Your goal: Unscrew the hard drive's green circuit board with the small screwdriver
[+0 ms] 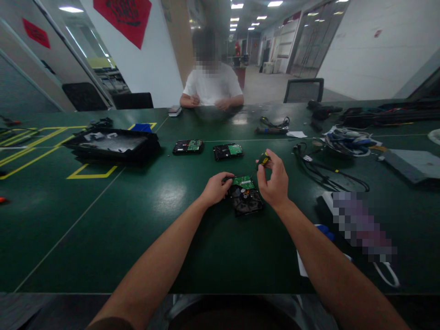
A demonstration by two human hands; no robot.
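A black hard drive with a green circuit board at its far end lies on the dark green table in front of me. My left hand grips the drive's left far corner, fingers curled on it. My right hand is closed on a small screwdriver with a yellow and black handle, held upright over the drive's circuit board.
Two more hard drives lie further back. A black tray sits at the left. Cables and a coiled bundle lie to the right. Another person in a white shirt sits opposite.
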